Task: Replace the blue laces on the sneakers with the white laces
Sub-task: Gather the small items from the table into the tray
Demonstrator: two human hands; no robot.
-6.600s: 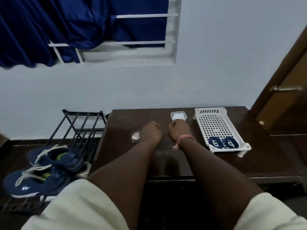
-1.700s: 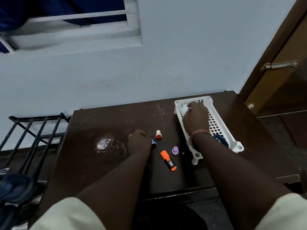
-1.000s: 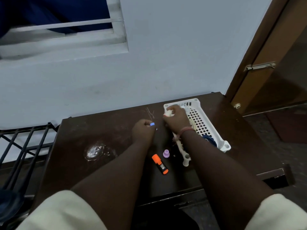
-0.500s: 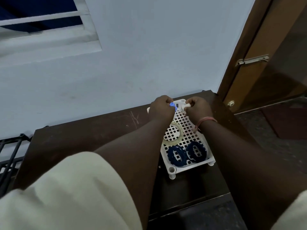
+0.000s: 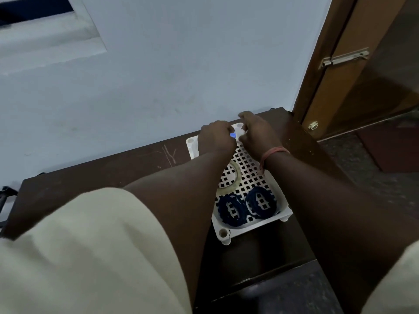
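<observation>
**Both hands at the far end of the tray, laces coiled at the near end**

On the left, a pale sleeve (image 5: 86,250) fills the foreground over the dark wooden table (image 5: 108,173). The left hand (image 5: 216,138) reaches over the far end of the white perforated tray (image 5: 226,234), fingers curled round a small blue thing (image 5: 232,135); what it is I cannot tell. Just right of it the right hand (image 5: 256,134), a pink thread band at the wrist, pinches a small white piece (image 5: 240,132) against the blue one. Below the hands lies a clear tape roll (image 5: 235,175), partly hidden by the forearm. At the tray's near end sit two dark blue lace coils (image 5: 246,206), side by side and touching. No sneakers or white laces show here. At far right is a brown door (image 5: 362,87) with a latch.

The coils look light, soft and limp; they would likely spring loose if taken by one strand, so pinching across the whole bundle seems safest
</observation>
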